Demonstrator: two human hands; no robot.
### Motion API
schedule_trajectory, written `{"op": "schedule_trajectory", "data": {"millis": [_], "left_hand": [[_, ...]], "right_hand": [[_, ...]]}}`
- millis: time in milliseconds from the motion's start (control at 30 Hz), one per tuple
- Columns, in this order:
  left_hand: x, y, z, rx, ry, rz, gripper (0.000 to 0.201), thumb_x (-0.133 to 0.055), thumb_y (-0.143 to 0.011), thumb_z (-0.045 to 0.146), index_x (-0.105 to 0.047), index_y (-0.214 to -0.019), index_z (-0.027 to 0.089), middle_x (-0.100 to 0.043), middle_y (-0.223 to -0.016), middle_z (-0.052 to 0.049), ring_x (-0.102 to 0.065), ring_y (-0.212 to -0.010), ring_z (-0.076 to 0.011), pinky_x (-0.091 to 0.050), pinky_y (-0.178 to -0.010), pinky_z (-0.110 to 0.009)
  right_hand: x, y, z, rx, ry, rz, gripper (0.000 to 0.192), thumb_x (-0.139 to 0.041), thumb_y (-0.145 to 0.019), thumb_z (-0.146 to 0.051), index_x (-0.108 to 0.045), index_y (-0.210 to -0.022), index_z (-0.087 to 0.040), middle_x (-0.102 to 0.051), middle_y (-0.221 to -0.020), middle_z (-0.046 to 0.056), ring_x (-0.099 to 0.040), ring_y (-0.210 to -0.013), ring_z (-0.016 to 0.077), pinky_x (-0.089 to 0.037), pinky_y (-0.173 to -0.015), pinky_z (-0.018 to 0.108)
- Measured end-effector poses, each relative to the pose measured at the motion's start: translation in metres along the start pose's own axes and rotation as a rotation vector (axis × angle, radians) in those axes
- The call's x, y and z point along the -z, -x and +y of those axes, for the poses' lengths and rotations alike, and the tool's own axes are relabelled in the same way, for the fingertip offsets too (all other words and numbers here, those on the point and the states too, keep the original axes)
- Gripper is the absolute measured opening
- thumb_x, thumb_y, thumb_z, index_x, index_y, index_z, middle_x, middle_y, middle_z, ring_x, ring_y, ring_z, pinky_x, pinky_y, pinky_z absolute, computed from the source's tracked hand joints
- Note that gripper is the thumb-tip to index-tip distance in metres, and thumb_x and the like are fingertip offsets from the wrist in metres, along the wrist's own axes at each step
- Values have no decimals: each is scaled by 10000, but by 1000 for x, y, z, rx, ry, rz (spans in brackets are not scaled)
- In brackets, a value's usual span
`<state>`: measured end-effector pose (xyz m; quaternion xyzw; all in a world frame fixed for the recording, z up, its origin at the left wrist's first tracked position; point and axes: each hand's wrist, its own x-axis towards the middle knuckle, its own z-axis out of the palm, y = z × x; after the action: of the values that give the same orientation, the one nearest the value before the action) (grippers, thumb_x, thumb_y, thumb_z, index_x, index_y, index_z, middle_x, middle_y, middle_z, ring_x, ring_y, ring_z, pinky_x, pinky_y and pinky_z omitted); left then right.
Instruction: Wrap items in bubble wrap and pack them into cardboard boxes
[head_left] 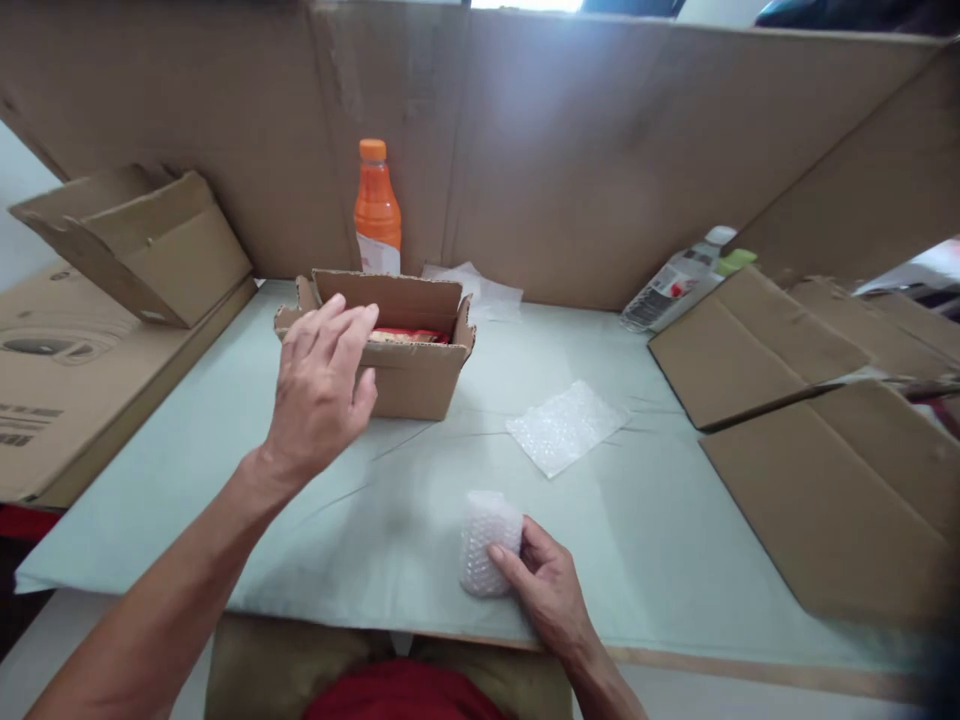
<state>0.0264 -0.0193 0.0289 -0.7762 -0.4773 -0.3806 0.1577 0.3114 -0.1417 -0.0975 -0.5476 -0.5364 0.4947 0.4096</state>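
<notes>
My left hand (322, 385) hovers with fingers spread at the near left corner of a small open cardboard box (409, 375), close to its flap. Red packaging (409, 336) shows inside the box. My right hand (547, 585) rests near the front table edge and grips a small item wrapped in bubble wrap (484, 540), standing on the pale green table cover (660, 540). A loose flat sheet of bubble wrap (566, 425) lies between the box and my right hand, to the right.
An orange drink bottle (376, 210) stands behind the box against the cardboard back wall (570, 150). A clear bottle (675, 280) lies at the back right. Flattened cardboard (825, 480) covers the right side; a folded carton (142, 240) sits at the left.
</notes>
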Motion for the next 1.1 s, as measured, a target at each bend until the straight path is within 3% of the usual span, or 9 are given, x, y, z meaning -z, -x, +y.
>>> {"op": "schedule_trajectory", "data": {"millis": [100,200,400,500,567,667,800,933,1100], "left_hand": [[-8,-10,-10,-14,-28,-60,355,-499,-872,93,-653,-1183,168,-728,-1010,-79,-678,-1052,-258,-416,-1122,-529],[-1,1,-5,-67,1,-46,248,-503,-866,78,-683,-997,188,-731,-888,-49,-686,-888,-228,-455,-1079,-520],[53,45,30,-120,83,-124,273,-550,-855,37,-652,-1033,216,-744,-930,-23,-697,-903,-199,-416,-1118,-518],[78,70,40,-120,139,-206,323,-567,-864,51,-655,-1110,241,-748,-963,-10,-702,-948,-196,-394,-1147,-512],[89,85,39,-107,117,-204,340,-593,-868,71,-655,-1147,255,-750,-1027,-16,-699,-1003,-207,-380,-1163,-517],[97,100,34,-45,65,-157,320,-614,-865,64,-657,-1130,240,-745,-1061,-37,-694,-1032,-219,-360,-1179,-530],[97,109,34,-29,112,-120,275,-567,-876,22,-651,-1069,200,-734,-1037,-65,-690,-991,-204,-383,-1159,-525],[95,112,37,-10,168,-74,280,-554,-878,7,-645,-1069,190,-737,-1013,-67,-680,-997,-204,-389,-1139,-538],[94,109,34,-27,190,-64,274,-560,-861,-12,-648,-1058,158,-738,-993,-87,-670,-958,-198,-381,-1130,-553]], "right_hand": [[2,0,-2,71,12,10,336,-711,-838,-493,-748,-946,-177,-709,-860,59,-657,-808,217,-552,-717,300],[12,-3,-10,142,64,47,271,-738,-824,-454,-765,-857,-186,-710,-859,56,-663,-789,210,-557,-704,289],[58,-8,-45,205,91,259,300,-821,-771,-431,-799,-959,-198,-783,-925,81,-721,-816,241,-603,-692,325],[68,-9,-83,325,67,396,344,-843,-757,-439,-795,-1010,-211,-798,-922,82,-736,-789,235,-619,-662,331],[61,-10,-117,444,113,410,319,-838,-770,-444,-796,-1014,-242,-795,-896,69,-732,-767,224,-617,-643,327],[36,-18,-176,666,335,267,242,-844,-763,-447,-797,-948,-298,-765,-823,26,-693,-701,195,-576,-592,305],[-9,-45,-232,813,655,-99,212,-715,-880,-471,-768,-832,-271,-710,-765,-11,-637,-641,132,-507,-573,256],[-47,-76,-226,788,978,-482,254,-683,-896,-428,-737,-749,-227,-693,-710,-4,-623,-611,129,-471,-571,256],[-71,-89,-194,748,1450,-713,193,-694,-764,-126,-668,-593,-211,-629,-525,10,-552,-468,140,-361,-475,271]]}}
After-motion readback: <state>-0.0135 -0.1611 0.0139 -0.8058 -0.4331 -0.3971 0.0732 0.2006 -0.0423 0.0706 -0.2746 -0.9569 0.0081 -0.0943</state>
